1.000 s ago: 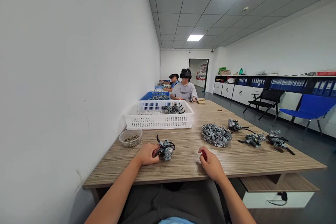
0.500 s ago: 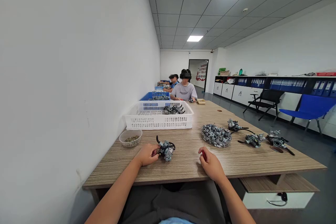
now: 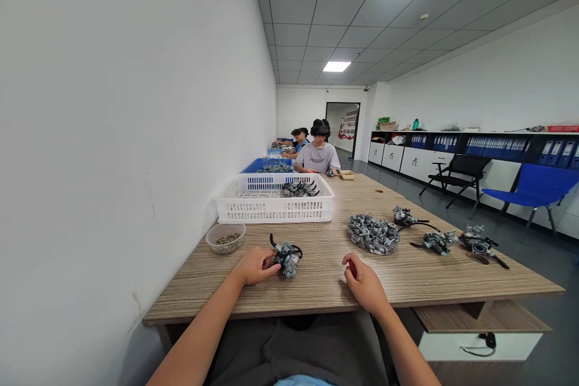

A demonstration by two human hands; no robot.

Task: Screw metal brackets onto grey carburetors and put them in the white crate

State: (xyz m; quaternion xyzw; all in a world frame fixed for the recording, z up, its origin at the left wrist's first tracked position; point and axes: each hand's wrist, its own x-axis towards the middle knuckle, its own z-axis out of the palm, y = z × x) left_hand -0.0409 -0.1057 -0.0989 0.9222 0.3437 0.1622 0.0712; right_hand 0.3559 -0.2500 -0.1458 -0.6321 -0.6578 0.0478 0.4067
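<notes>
My left hand (image 3: pixel 256 266) rests on the wooden table (image 3: pixel 325 289) and grips a grey metal carburetor (image 3: pixel 286 257) by its near left side. The carburetor lies on the tabletop with black levers sticking out. My right hand (image 3: pixel 364 285) rests on the table further right, fingers curled around a small red-handled tool (image 3: pixel 351 266), most of it hidden in the fist. A clear bowl of small screws (image 3: pixel 225 237) stands left of my left hand. A clear dish heaped with grey metal parts (image 3: pixel 373 233) sits beyond my right hand.
A white slotted basket (image 3: pixel 275 198) with a few carburetors stands behind, a blue crate (image 3: pixel 266 165) past it. Three more carburetors (image 3: pixel 438 242) lie at the right. Other people sit at the table's far end. The wall runs along the left; chairs and cabinets line the right.
</notes>
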